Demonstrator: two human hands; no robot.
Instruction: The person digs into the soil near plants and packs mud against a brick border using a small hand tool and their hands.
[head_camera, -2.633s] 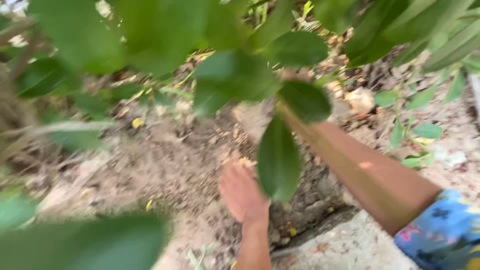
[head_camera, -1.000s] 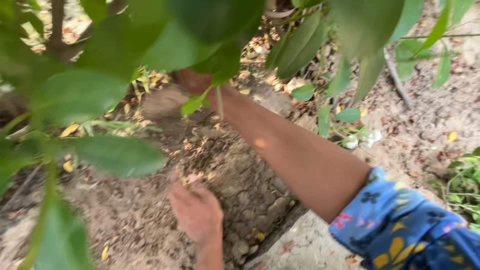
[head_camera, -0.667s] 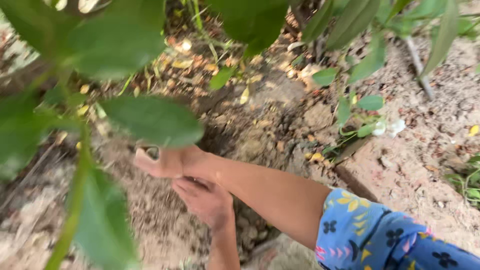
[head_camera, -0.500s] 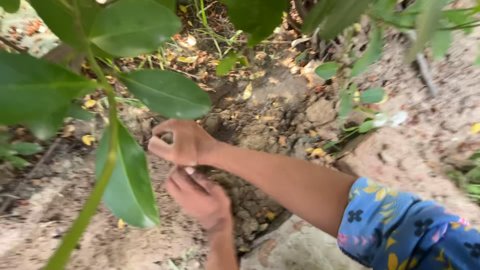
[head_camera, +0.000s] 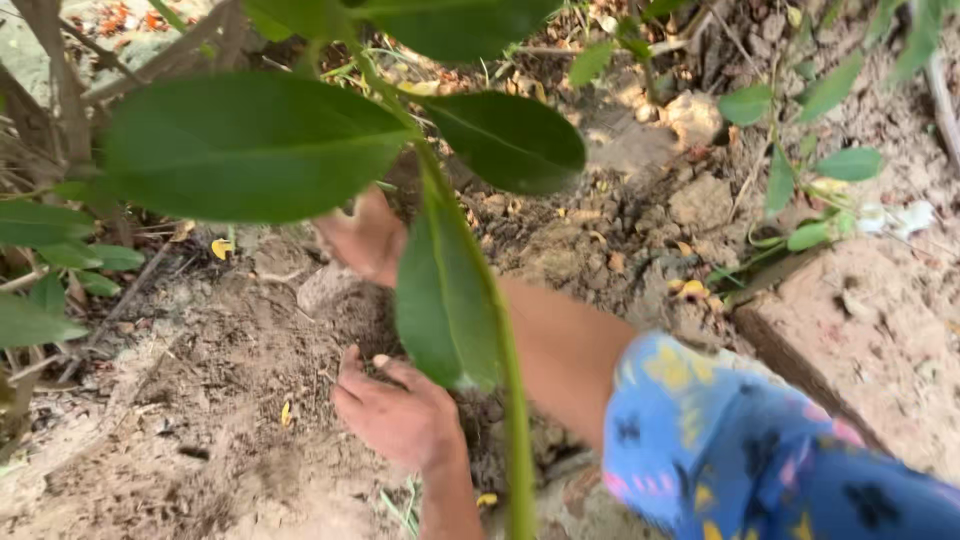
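Note:
My left hand (head_camera: 397, 418) rests palm down on loose brown soil (head_camera: 230, 380) near the bottom middle, fingers spread a little and holding nothing. My right arm, in a blue flowered sleeve (head_camera: 730, 450), reaches across from the lower right. My right hand (head_camera: 365, 240) is at the dirt further back, mostly hidden by big green leaves (head_camera: 250, 145), so its grip is unclear. A green stem (head_camera: 512, 420) with a hanging leaf (head_camera: 445, 300) crosses in front of my forearm.
Clods of dug earth (head_camera: 700, 205) lie beyond my arm. A reddish stone slab (head_camera: 880, 340) sits at the right, with a small green seedling (head_camera: 800, 190) and a white scrap (head_camera: 905, 218) by it. Thin bare trunks (head_camera: 60, 90) stand at the upper left.
My right hand pulled back from the far dirt toward my left hand as a closed fist, then slid behind the leaves. My left hand stayed on the soil. The view shifted.

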